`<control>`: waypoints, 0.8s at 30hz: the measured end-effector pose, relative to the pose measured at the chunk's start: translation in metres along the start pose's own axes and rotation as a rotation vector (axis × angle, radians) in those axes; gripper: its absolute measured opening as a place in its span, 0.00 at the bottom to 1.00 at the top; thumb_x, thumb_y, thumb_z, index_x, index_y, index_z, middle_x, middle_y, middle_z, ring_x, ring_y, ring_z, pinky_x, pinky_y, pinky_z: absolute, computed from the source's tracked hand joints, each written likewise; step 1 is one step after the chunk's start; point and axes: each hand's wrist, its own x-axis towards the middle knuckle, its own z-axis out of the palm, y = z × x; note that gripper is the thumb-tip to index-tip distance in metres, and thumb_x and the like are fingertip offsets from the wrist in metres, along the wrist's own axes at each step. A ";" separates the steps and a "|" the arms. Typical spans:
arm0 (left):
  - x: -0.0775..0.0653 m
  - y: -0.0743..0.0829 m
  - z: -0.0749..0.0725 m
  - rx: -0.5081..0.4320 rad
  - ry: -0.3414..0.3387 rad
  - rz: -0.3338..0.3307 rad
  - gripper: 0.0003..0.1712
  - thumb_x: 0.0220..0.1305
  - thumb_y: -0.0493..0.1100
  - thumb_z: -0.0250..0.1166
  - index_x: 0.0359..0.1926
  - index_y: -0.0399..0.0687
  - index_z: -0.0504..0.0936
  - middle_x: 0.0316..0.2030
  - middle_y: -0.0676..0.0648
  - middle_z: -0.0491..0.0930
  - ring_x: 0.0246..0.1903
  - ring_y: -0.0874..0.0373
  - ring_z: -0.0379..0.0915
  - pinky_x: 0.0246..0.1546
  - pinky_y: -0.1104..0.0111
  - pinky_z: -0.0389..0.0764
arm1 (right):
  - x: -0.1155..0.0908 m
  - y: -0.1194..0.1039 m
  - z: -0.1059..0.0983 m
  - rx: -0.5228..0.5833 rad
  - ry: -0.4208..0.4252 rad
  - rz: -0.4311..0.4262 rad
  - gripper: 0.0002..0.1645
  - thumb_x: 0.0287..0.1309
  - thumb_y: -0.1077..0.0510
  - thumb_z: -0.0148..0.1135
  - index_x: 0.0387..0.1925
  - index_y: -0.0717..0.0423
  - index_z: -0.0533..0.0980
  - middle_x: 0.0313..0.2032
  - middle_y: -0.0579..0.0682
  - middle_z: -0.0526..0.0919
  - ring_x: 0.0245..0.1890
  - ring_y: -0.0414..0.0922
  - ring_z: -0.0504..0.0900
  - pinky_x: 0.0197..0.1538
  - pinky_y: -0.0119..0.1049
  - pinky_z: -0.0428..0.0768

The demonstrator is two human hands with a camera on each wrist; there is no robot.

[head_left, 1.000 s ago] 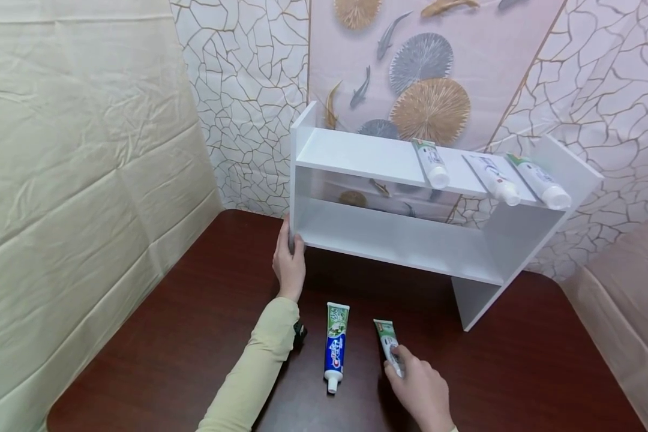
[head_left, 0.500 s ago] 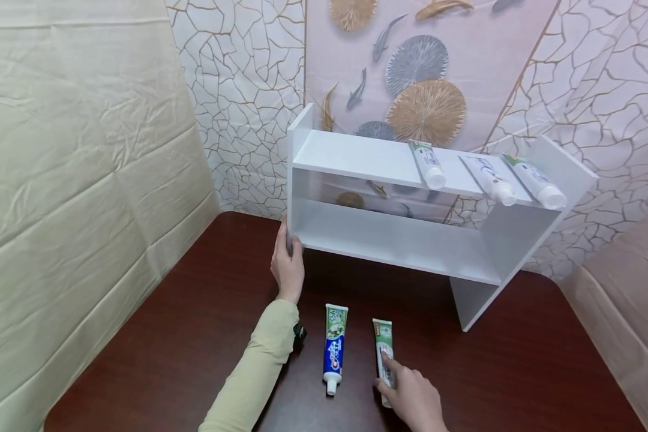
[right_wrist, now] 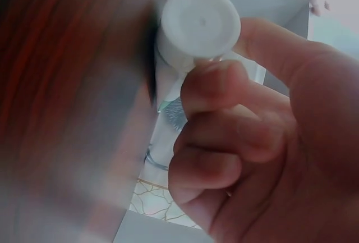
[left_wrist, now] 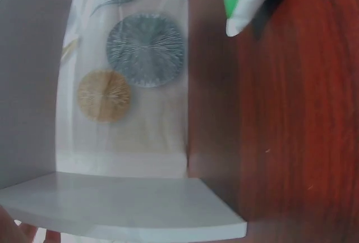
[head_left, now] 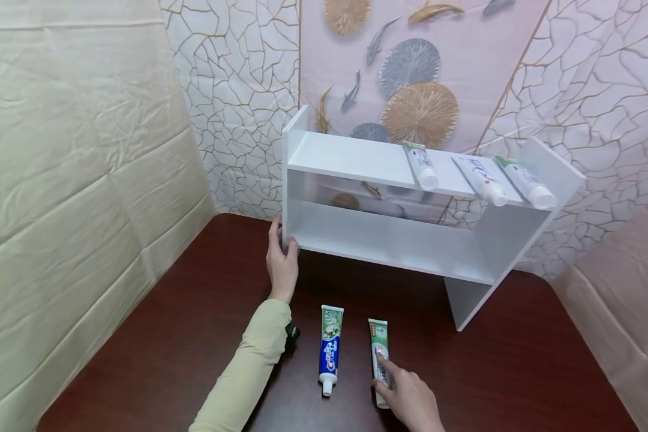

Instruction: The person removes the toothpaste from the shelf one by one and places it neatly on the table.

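Observation:
My left hand holds the lower left side panel of a white two-tier shelf, thumb at the front edge and fingers along the outer face. On the dark table, my right hand pinches a green and white toothpaste tube near its cap end, index finger over the printed face and thumb at the left side. The right wrist view shows its round white cap close up, beside the curled fingers. Left of it lies a blue and green toothpaste tube, cap toward me.
Three toothpaste tubes, a left one, a middle one and a right one, lie on the upper tier, caps over the front edge. A patterned wall hanging is behind, and a cream cloth covers the left side.
The green and white tube has been drawn slightly toward me and turned straighter, roughly parallel to the blue one. My left hand stays on the panel; the whole view has shifted slightly.

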 end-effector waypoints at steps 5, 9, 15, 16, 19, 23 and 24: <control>0.015 0.001 -0.001 -0.050 -0.053 0.013 0.40 0.67 0.38 0.54 0.74 0.74 0.52 0.62 0.47 0.70 0.48 0.51 0.72 0.41 0.59 0.73 | -0.002 0.003 0.001 0.042 0.005 -0.029 0.31 0.56 0.49 0.66 0.62 0.50 0.75 0.10 0.45 0.66 0.11 0.39 0.60 0.19 0.33 0.60; 0.028 0.001 -0.001 -0.090 -0.089 -0.020 0.44 0.66 0.37 0.56 0.75 0.75 0.48 0.62 0.47 0.69 0.57 0.49 0.71 0.47 0.56 0.75 | -0.002 0.003 0.002 0.073 -0.001 -0.039 0.31 0.56 0.50 0.66 0.62 0.51 0.75 0.10 0.45 0.66 0.11 0.39 0.62 0.19 0.33 0.61; 0.018 0.007 -0.004 -0.149 -0.098 -0.062 0.40 0.70 0.35 0.49 0.76 0.69 0.49 0.57 0.37 0.72 0.31 0.54 0.70 0.30 0.65 0.70 | -0.003 0.003 0.002 0.081 -0.015 -0.033 0.32 0.56 0.50 0.66 0.62 0.51 0.74 0.11 0.45 0.66 0.12 0.40 0.63 0.20 0.34 0.62; 0.016 0.011 -0.004 -0.157 -0.100 -0.055 0.39 0.70 0.35 0.48 0.76 0.66 0.49 0.58 0.35 0.71 0.25 0.56 0.66 0.27 0.66 0.68 | -0.003 0.003 0.002 0.071 -0.013 -0.034 0.32 0.56 0.50 0.66 0.62 0.51 0.75 0.11 0.45 0.67 0.12 0.40 0.63 0.20 0.34 0.62; 0.010 0.020 -0.004 -0.180 -0.089 -0.017 0.37 0.71 0.35 0.46 0.76 0.62 0.50 0.57 0.31 0.70 0.17 0.64 0.60 0.22 0.70 0.65 | -0.002 0.003 -0.001 0.037 0.038 -0.060 0.29 0.56 0.49 0.66 0.59 0.51 0.77 0.11 0.46 0.68 0.12 0.39 0.61 0.19 0.34 0.60; 0.008 0.022 -0.001 -0.208 -0.086 0.004 0.36 0.71 0.34 0.45 0.76 0.62 0.50 0.63 0.33 0.67 0.11 0.65 0.52 0.20 0.71 0.63 | 0.000 0.000 -0.008 0.015 0.171 -0.112 0.23 0.58 0.49 0.65 0.54 0.52 0.80 0.09 0.44 0.66 0.11 0.39 0.60 0.16 0.34 0.57; 0.009 0.021 0.000 -0.209 -0.088 0.003 0.36 0.71 0.35 0.45 0.76 0.62 0.50 0.65 0.35 0.66 0.12 0.64 0.52 0.21 0.71 0.63 | 0.001 -0.001 -0.010 0.018 0.205 -0.128 0.22 0.59 0.49 0.64 0.53 0.52 0.80 0.09 0.43 0.66 0.11 0.39 0.60 0.16 0.33 0.57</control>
